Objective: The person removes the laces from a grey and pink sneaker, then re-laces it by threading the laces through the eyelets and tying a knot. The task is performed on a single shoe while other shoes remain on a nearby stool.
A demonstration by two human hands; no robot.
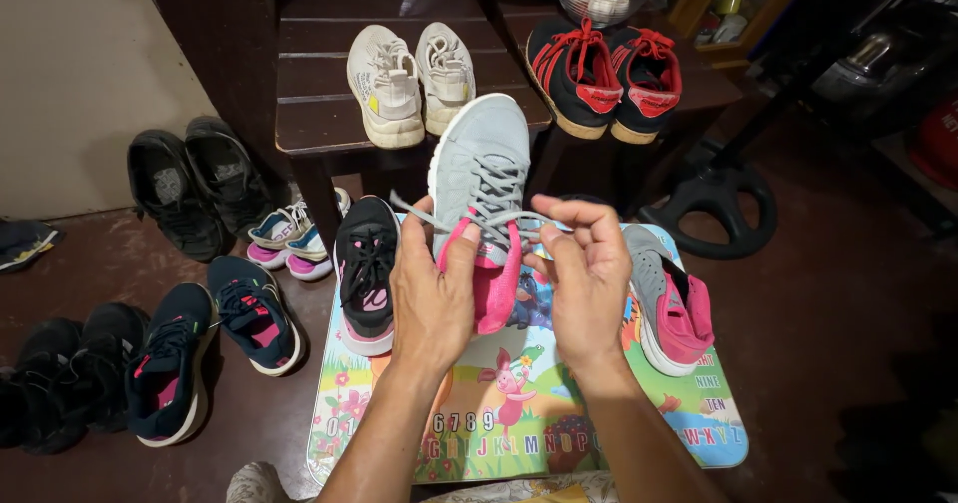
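Now both hands' fingers (559, 226) pinch the grey sneaker (481, 169) laces.

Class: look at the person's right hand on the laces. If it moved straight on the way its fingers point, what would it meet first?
The right hand points left, toward the left hand. It would first meet the grey shoe and its laces, which it already pinches, then probably the left hand, though depth is unclear.

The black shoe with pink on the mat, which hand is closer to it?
Left. The left hand is right beside the black shoe; the right hand is farther off, across the grey shoe.
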